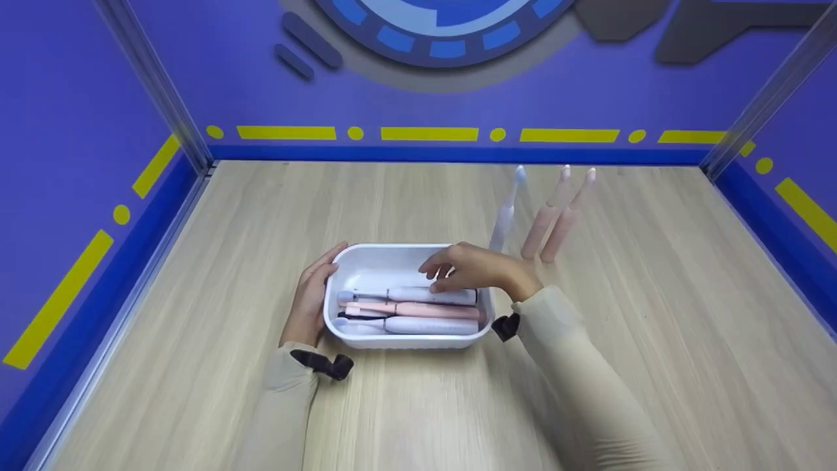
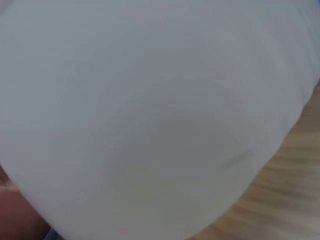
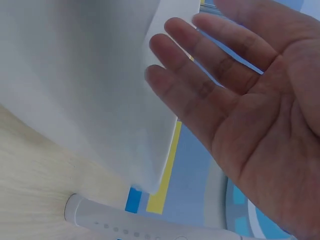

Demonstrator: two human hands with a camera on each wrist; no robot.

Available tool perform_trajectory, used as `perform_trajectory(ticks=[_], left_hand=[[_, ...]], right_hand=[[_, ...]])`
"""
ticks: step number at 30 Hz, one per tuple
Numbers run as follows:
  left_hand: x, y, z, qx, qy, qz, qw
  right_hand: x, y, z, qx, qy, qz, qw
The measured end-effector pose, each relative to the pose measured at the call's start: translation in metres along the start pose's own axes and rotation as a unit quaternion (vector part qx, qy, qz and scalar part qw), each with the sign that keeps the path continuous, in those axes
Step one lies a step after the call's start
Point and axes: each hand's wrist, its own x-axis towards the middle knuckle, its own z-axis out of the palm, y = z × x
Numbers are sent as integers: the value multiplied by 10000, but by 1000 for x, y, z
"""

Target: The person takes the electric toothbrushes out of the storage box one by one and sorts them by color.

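Note:
A white plastic storage box [image 1: 399, 341] holds electric toothbrushes lying side by side: a pale lavender one [image 1: 431, 295], a pink one [image 1: 438, 311] and a white one [image 1: 431, 325], with a dark piece partly hidden among them. My left hand [image 1: 308, 301] grips the box's left side, thumb near the rim. Over the box's right part hovers my right hand [image 1: 474, 267], fingers loosely bent and holding nothing. Its palm faces the camera in the right wrist view, beside the box wall [image 3: 100, 90]. The left wrist view is nearly filled by the box wall [image 2: 150, 100].
Behind my right hand, a pale blue-white toothbrush [image 1: 503, 226] and two pink toothbrushes, one [image 1: 539, 229] left of the other [image 1: 560, 232], stand upright on the wooden table [image 1: 274, 209]. Blue panels [image 1: 425, 108] with yellow marks enclose the table at the back and sides.

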Motion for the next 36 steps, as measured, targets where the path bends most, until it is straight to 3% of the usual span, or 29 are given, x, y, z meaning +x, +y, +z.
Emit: perform_trajectory(ticks=[10,18,25,32,36], left_hand=[[-2,1,-4,310,264,-170,9990],[-2,2,-8,167,302,-99,9994],[-4,3,-8,383,336,-153,9986],[-3,4,-8,257,401,-53,9988],[-2,4,-9,276,377,-91,9989]], right_hand=[[9,-3,1,-160,-342,188,9991],[18,-7,4,-421,-536,428,9968],[22,-9,7,-869,-509,389,9942],[24,-13,10,-1089,-473,283,9925],[26,-16,13,-1090,-403,425,9923]])
